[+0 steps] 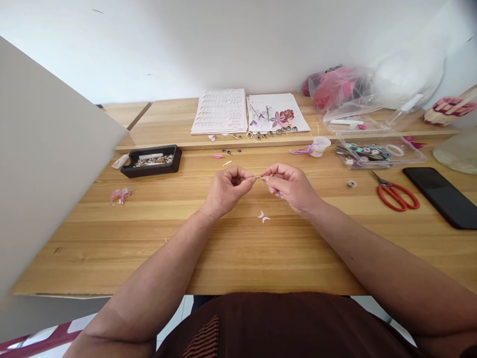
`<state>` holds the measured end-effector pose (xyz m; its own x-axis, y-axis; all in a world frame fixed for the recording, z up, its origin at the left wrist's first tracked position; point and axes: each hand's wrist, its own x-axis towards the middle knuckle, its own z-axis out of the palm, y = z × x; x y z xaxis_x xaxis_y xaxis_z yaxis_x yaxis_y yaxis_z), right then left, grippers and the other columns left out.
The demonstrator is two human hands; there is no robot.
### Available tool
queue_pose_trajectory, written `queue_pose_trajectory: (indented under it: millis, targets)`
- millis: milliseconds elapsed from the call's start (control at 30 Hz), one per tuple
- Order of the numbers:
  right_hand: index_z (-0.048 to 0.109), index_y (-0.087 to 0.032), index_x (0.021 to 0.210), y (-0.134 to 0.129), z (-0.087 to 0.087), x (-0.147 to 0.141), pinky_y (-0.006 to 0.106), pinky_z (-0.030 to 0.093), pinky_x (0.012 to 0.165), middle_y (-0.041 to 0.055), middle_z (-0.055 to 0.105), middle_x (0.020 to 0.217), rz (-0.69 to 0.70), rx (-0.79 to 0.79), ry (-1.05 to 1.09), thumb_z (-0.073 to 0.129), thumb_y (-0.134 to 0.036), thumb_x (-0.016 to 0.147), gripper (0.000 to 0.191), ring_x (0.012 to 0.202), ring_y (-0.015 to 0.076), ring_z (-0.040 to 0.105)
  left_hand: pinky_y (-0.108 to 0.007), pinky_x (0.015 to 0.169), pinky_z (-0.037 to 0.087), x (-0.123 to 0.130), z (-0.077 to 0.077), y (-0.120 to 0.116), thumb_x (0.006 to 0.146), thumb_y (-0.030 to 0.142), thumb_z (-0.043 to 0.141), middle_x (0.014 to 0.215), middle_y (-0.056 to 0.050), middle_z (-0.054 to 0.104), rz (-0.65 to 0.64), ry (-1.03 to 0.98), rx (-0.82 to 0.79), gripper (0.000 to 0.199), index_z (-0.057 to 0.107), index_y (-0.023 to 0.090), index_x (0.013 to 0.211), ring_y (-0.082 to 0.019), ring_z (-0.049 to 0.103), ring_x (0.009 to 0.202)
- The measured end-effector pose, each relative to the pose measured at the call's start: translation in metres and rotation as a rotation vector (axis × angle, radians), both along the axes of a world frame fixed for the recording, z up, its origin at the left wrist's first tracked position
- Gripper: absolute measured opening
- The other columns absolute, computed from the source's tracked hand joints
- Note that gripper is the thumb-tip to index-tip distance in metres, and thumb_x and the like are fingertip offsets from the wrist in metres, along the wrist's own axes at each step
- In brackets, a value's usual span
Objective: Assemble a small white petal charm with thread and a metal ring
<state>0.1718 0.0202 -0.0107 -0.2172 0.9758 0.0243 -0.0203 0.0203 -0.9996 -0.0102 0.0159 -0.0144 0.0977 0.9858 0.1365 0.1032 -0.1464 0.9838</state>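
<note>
Over the middle of the wooden table, my left hand [231, 188] and my right hand [288, 186] meet fingertip to fingertip. Between them runs a small, thin gold-coloured piece [259, 178], pinched at both ends; its exact kind is too small to make out. Both hands are closed, thumb against forefinger. Just below them on the wood lie white crescent-shaped cutouts [263, 217]. A thin white slip [227, 163] and a pink leaf-shaped piece [218, 156] rest beyond my left hand.
A black tray [178, 161] of beads stands at left, near a pink tangle [121, 196]. Printed sheets [219, 107] lie at the back. To the right are a small cup [321, 146], a clear box [410, 155], red-handled scissors [398, 195] and a black phone [441, 195].
</note>
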Motion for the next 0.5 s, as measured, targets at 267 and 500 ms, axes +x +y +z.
queue_pose_trajectory:
  millis: [267,500]
  targets:
    - [0.065,-0.017,0.088,-0.011,-0.002,-0.01,0.024,0.019,0.043,-0.011,0.037,0.046,-0.016,-0.022,0.031,0.074,-0.033,0.075,0.022,0.042,0.0055,0.028,-0.023,0.055,0.035,0.005,-0.003,-0.003,0.071,0.041,0.08,0.064,0.003,0.059,0.067,-0.103,-0.111,0.028,0.067,0.015,0.074,-0.008,0.044,0.056]
    - [0.065,-0.017,0.073,-0.009,-0.004,-0.013,0.025,0.019,0.042,-0.0067,0.049,0.056,-0.127,-0.1,0.107,0.081,-0.04,0.067,0.028,0.042,0.0039,0.031,-0.023,0.056,0.036,0.006,-0.006,-0.003,0.071,0.041,0.081,0.066,0.002,0.061,0.021,-0.127,-0.114,0.03,0.068,0.015,0.074,-0.007,0.045,0.057]
